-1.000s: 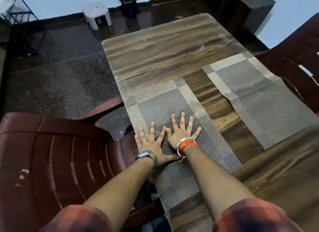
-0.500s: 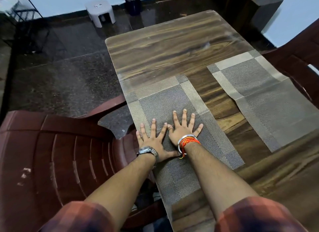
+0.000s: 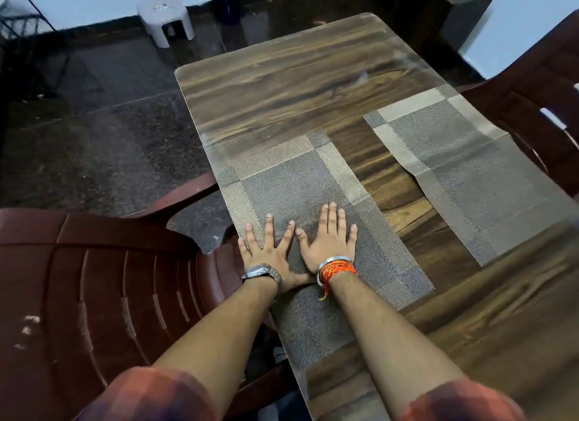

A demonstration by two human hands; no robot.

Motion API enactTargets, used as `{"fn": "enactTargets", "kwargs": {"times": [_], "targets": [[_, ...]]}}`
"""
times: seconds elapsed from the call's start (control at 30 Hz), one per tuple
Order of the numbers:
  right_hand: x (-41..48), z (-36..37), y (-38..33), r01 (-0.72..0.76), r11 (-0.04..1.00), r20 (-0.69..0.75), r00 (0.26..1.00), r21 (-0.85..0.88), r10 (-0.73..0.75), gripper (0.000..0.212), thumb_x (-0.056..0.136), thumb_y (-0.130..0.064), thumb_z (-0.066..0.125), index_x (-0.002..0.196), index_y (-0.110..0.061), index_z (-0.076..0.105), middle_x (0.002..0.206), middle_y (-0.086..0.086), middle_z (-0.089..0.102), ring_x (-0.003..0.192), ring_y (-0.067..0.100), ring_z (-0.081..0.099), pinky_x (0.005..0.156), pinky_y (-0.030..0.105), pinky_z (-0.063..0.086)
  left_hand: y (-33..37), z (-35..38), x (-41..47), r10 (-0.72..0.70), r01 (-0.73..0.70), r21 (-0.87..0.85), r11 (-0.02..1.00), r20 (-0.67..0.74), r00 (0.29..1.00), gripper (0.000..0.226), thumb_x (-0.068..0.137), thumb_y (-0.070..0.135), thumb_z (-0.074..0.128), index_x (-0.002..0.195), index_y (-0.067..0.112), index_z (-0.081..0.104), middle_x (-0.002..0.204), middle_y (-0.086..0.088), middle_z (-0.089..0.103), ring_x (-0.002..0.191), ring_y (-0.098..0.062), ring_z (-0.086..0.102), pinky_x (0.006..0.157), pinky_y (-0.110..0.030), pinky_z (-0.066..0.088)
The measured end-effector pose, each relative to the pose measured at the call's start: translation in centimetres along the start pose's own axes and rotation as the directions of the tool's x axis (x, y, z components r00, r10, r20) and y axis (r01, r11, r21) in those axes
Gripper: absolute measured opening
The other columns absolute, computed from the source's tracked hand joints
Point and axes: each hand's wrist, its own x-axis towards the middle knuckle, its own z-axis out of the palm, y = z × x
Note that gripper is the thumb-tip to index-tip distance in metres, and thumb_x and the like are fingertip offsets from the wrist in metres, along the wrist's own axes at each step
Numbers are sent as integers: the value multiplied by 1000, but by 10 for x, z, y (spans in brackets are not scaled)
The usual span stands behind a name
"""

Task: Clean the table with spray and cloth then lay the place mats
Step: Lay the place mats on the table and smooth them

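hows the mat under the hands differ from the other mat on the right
The near mat has the left hand and right hand pressed flat on it; the far mat is untouched. The near mat lies along the table's left edge, the far mat along its right edge. Both share a grey woven centre with beige bands.

No text, label, brand or number legible. Faint marks seen on top of white stool (image 3: 165, 16), beyond far end of table (image 3: 282, 85): too small to be read. Nothing readable on watch (image 3: 261, 271).
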Motion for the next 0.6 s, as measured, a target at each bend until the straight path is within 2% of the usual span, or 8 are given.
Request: {"fn": "enactTargets", "kwargs": {"times": [0.2,0.33,0.47,0.6], "targets": [[21,-20,16,-86,996,-2,996,-17,86,130,61,-96,22,151,-7,-8,160,9,-9,147,21,-11,119,43,-5,-2,0,1,6,-6,8,1000,28,1000,135,45,108,33,149,47,-30,156,-5,-45,140,-49,-38,117,-65,-14],[29,-30,23,-119,992,45,992,-27,120,152,40,-105,22,150,-7,-14,160,10,-14,146,23,-14,118,44,-8,-2,0,1,8,-8,4,1000,50,999,135,46,107,34,147,46,-31,155,-5,-46,140,-49,-38,114,-64,-18],[30,-29,27,-93,995,30,995,36,92,151,42,-103,33,151,-6,-9,160,11,-10,147,22,-13,116,45,-10,-1,-2,1,6,-5,-10,1000,53,999,135,46,106,38,149,48,-28,157,-5,-43,142,-49,-36,114,-65,-17],[18,-35,43,13,983,-152,988,185,16,117,73,-79,49,152,-5,5,161,12,0,148,23,-4,120,44,-1,-4,-7,-2,14,-11,-90,996,35,999,129,52,102,44,153,51,-16,164,-1,-32,147,-46,-27,116,-61,-15]]}}
